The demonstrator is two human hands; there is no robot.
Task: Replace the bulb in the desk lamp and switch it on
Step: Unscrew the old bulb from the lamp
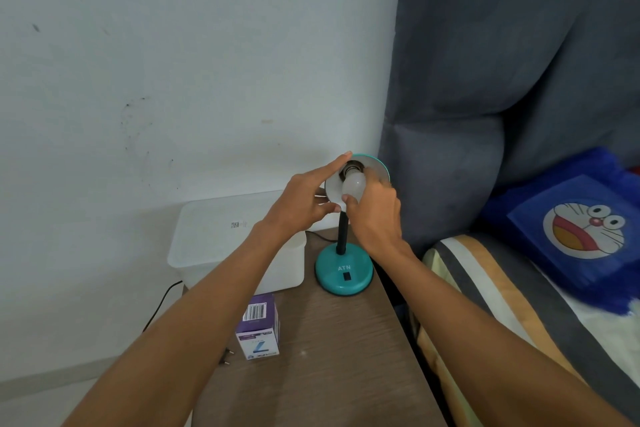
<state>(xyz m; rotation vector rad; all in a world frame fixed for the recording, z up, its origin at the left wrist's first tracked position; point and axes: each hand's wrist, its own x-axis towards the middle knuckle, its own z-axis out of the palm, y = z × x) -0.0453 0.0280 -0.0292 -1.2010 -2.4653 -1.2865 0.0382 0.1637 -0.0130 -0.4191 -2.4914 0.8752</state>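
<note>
The right hand (375, 215) curls its fingers round the bulb (353, 185) seated in the shade (375, 168), while the left hand (304, 199), fingers extended, steadies the rim. Squeeze too hard or twist askew — the thread could jam, or the lamp (344, 274) tip. The plug (227, 357) lies loose, so the switch may do nothing.

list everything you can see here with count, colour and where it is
desk lamp: 1, teal base and shade, black neck, back right of table
bulb: 1, white, at lamp socket
bulb box: 1, purple and white, table front left
storage box: 1, translucent white, left of lamp
plug: 1, black, table's left edge
table: 1, brown
pillow: 1, blue, bed at right
left hand: 1, steadies shade rim
right hand: 1, fingers grip bulb
</note>
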